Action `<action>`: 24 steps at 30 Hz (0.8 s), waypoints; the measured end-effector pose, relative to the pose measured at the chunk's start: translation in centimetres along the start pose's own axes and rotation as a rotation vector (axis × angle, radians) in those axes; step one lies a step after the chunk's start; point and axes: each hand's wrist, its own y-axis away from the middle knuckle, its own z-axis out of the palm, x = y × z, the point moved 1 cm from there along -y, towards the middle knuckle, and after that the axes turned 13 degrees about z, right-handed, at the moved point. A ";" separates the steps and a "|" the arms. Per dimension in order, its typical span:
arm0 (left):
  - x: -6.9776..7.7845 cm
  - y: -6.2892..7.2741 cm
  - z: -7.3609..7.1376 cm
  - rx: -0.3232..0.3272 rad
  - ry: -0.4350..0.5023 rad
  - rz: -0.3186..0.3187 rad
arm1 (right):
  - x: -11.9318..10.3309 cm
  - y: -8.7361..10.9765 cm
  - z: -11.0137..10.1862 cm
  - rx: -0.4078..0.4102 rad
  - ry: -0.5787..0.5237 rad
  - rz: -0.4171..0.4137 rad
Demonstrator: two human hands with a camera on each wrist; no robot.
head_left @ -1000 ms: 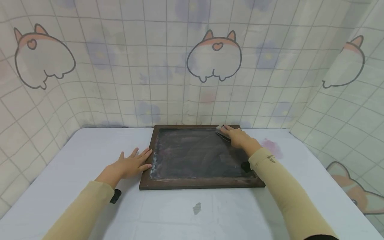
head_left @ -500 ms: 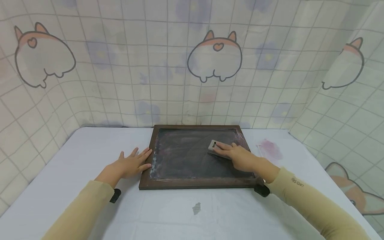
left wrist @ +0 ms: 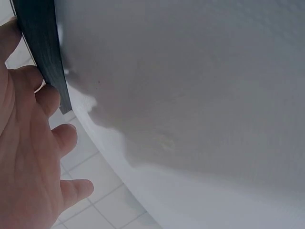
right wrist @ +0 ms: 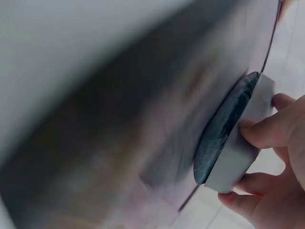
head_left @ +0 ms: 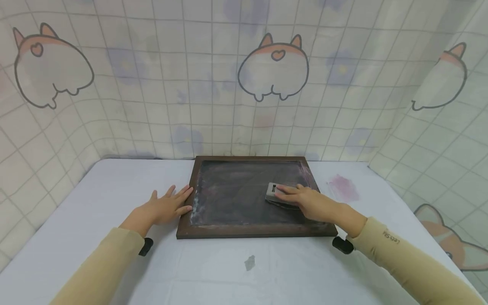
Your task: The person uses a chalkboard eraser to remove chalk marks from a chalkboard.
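A blackboard [head_left: 232, 192] with a brown wooden frame lies flat on the white table, its dark surface smeared with chalk, whitest along the left side. My left hand [head_left: 162, 209] has its fingers spread and touches the frame's left edge with the fingertips. In the left wrist view, that hand [left wrist: 28, 124] reaches the frame [left wrist: 45, 52] at the upper left. My right hand [head_left: 312, 202] grips a grey blackboard eraser [head_left: 272, 192] on the right part of the board. The right wrist view shows thumb and fingers around the eraser [right wrist: 238, 148], its dark felt side facing the board.
The white table [head_left: 213, 271] carries a pink smudge [head_left: 344, 187] right of the board and a grey-green patch [head_left: 250, 263] in front. A tile-patterned curtain [head_left: 213, 97] with cartoon dogs closes off the back and sides.
My right hand has brought the eraser from the board's upper right corner down toward the middle right, its forearm swinging outward. The left hand keeps its place on the frame.
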 end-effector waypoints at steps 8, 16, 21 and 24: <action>-0.6 -0.1 0.4 0.009 0.001 -0.004 | 4.8 -5.5 -1.2 -0.133 0.025 0.359; -0.7 -0.3 0.4 0.016 -0.019 -0.001 | 4.2 -9.4 -1.1 -0.184 -0.001 0.467; -0.8 -0.3 0.3 0.018 -0.039 -0.003 | 0.2 -11.5 -0.3 -0.192 0.008 0.415; -0.8 -0.3 0.5 0.009 -0.034 -0.003 | -3.4 -12.1 0.4 -0.202 0.019 0.296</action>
